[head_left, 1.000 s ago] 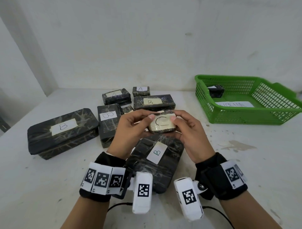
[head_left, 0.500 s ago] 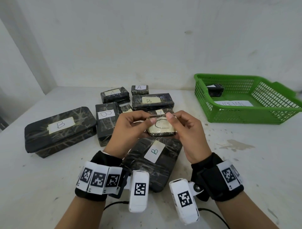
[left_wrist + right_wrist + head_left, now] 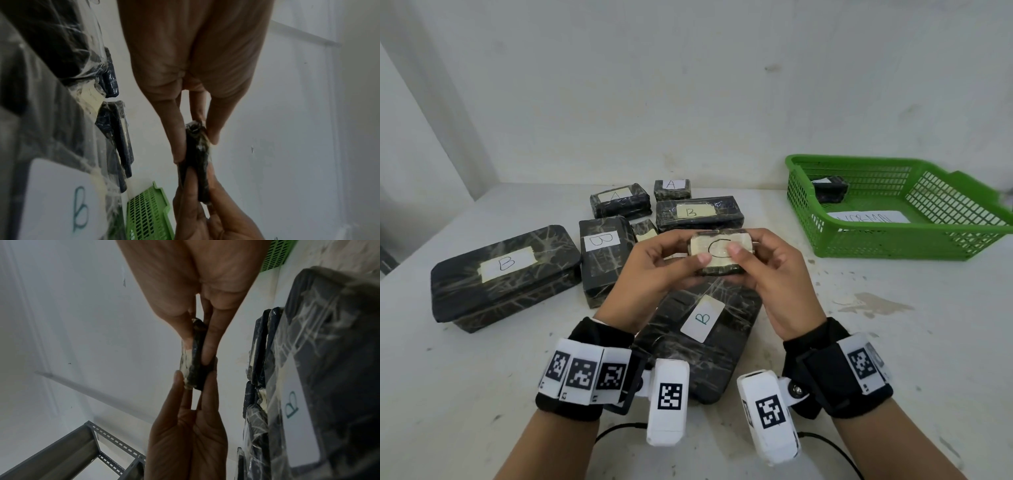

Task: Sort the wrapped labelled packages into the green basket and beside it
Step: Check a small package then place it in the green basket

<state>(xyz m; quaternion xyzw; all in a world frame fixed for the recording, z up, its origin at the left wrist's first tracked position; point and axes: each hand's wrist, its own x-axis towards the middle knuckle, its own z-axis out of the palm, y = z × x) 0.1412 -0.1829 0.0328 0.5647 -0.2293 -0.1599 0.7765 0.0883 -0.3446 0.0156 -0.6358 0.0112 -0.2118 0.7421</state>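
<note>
A small black wrapped package labelled C [image 3: 717, 248] hangs in the air above the table, held from both ends. My left hand [image 3: 664, 263] pinches its left end between thumb and fingers, and my right hand [image 3: 767, 263] pinches its right end. The wrist views show the package C [image 3: 196, 155] [image 3: 192, 356] edge-on between the fingertips. The green basket [image 3: 893, 240] stands at the right rear with one small black package [image 3: 828, 188] and a white paper reading NORMAL [image 3: 866, 216] inside.
Black wrapped packages lie on the white table: a large B box [image 3: 505, 274] at left, an upright B [image 3: 602, 253], a flat B [image 3: 698, 335] under my hands, another B [image 3: 698, 212], and two A packages [image 3: 619, 200] [image 3: 672, 189] behind. A grey metal shelf frame [image 3: 68, 449] stands off to the left.
Both hands have kept hold of the C package and shifted it slightly; the thumbs have slid over its label.
</note>
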